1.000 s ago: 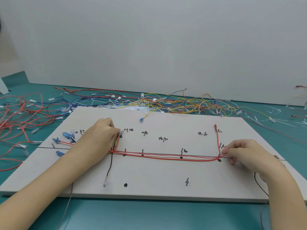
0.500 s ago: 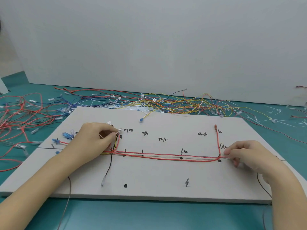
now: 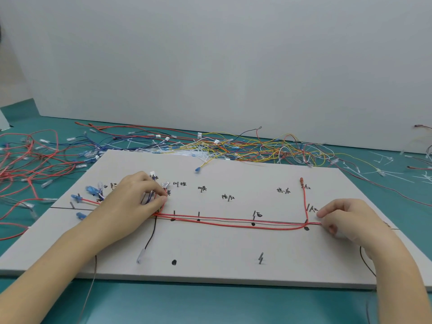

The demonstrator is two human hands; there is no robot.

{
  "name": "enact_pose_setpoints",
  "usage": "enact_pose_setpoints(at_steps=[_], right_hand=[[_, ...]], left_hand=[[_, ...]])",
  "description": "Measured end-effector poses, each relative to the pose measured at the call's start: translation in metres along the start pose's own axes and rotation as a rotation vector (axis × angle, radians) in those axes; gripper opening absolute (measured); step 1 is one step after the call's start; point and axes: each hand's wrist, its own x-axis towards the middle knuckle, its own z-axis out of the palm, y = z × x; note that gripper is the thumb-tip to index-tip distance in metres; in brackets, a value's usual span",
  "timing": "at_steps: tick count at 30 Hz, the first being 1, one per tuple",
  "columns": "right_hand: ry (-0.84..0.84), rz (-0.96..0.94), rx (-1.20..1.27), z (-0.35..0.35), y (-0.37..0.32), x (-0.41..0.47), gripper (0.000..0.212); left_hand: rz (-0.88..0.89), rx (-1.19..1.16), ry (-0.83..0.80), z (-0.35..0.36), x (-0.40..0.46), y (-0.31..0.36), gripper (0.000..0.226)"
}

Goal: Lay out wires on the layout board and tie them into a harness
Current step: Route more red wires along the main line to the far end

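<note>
Here both hands (image 3: pixel 131 202) (image 3: pixel 346 218) pinch wires (image 3: pixel 233 223).

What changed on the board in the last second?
The left hand lifted off its flat press and now pinches the wire bundle at the left bend with its fingers. The right hand stayed holding the red wires at the right; the layout board hasn't moved.

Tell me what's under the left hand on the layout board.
The left hand covers the left end of the red wire run on the layout board. Its grip pinches wires at the bend; how they lie beneath the palm is hidden.
</note>
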Motion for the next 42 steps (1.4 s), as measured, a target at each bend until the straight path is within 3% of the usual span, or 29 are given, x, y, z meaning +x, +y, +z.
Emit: enact_pose_setpoints(at_steps=[8,15,21,28,34,38,42], right_hand=[[0.176,-0.045,-0.268,0.0,-0.011,0.0,0.015],[0.222,-0.07,-0.287,0.019,-0.038,0.01,0.021],[0.106,-0.047,-0.131,0.026,-0.046,0.028,0.023],[-0.087,0.044,0.285,0.024,-0.052,0.03,0.012],[-0.307,0.17,0.544,0.014,-0.051,0.033,0.04],[-0.5,0.191,0.583,0.003,-0.05,0.036,0.051],[-0.59,0.207,0.635,-0.002,-0.05,0.041,0.059]], left_hand=[[0.128,-0.008,0.099,-0.002,0.0,0.012,0.018],[0.142,-0.046,0.104,0.001,0.0,0.022,0.019],[0.123,-0.055,0.082,0.002,-0.003,0.017,0.024],[0.114,-0.097,0.096,0.002,-0.003,0.014,0.027],[0.111,-0.1,0.095,0.002,-0.004,0.012,0.029],[0.088,-0.119,0.08,0.001,-0.003,0.008,0.027],[0.039,-0.169,0.095,-0.004,-0.001,0.001,0.028]])
